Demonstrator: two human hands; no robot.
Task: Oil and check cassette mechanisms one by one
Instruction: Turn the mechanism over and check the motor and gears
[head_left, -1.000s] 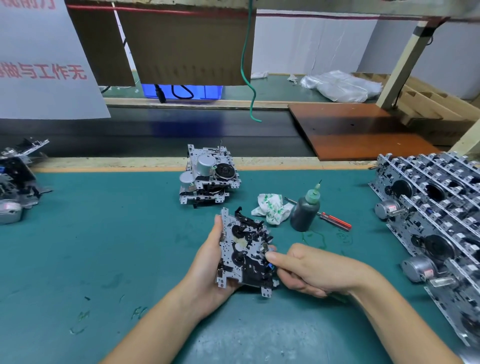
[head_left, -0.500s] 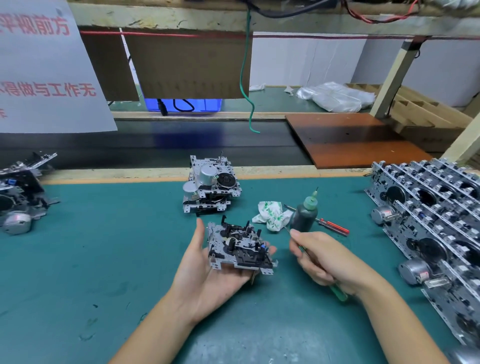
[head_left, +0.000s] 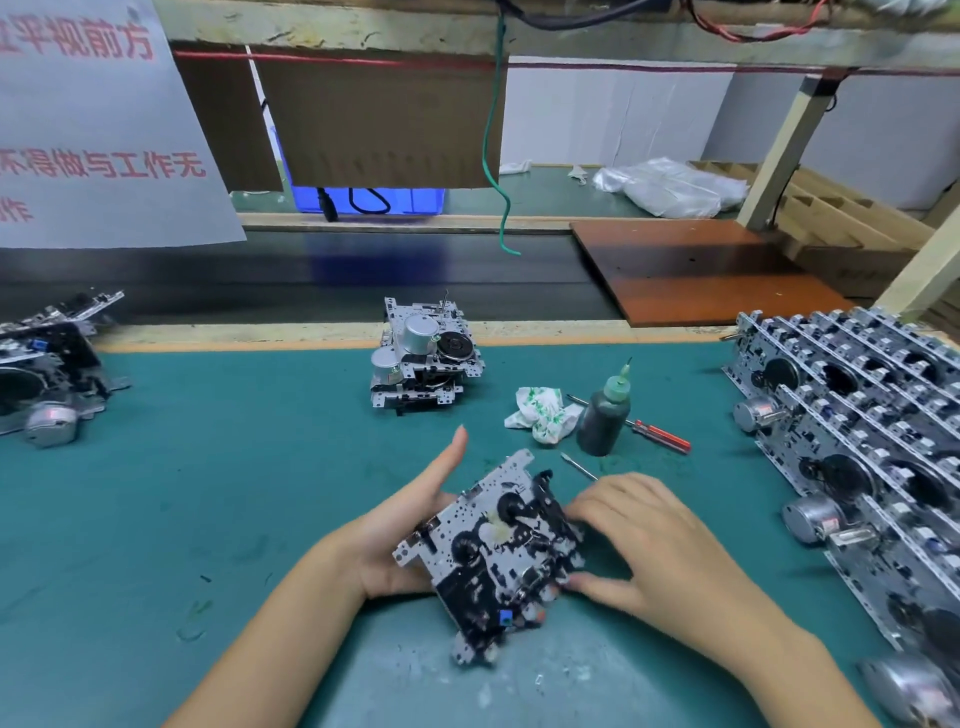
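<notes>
A cassette mechanism (head_left: 493, 551), a perforated metal plate with black parts facing up, is held tilted above the green mat. My left hand (head_left: 395, 540) cradles it from below and the left, thumb pointing up. My right hand (head_left: 660, 551) grips its right edge with curled fingers and thumb. A thin metal tool tip (head_left: 579, 465) pokes out past the right fingers. The dark oil bottle (head_left: 605, 415) with a green nozzle stands just beyond my hands.
Two stacked mechanisms (head_left: 423, 358) sit at the mat's far edge. A long row of mechanisms (head_left: 857, 415) fills the right side, and another pile (head_left: 47, 374) lies at the left. A crumpled cloth (head_left: 543, 413) and a red-handled screwdriver (head_left: 660, 434) flank the bottle. A dark conveyor belt (head_left: 311, 280) runs behind.
The mechanism has been tipped from lying flat on my left palm to face me again. My right hand has come back from near the bottle onto its right edge.
</notes>
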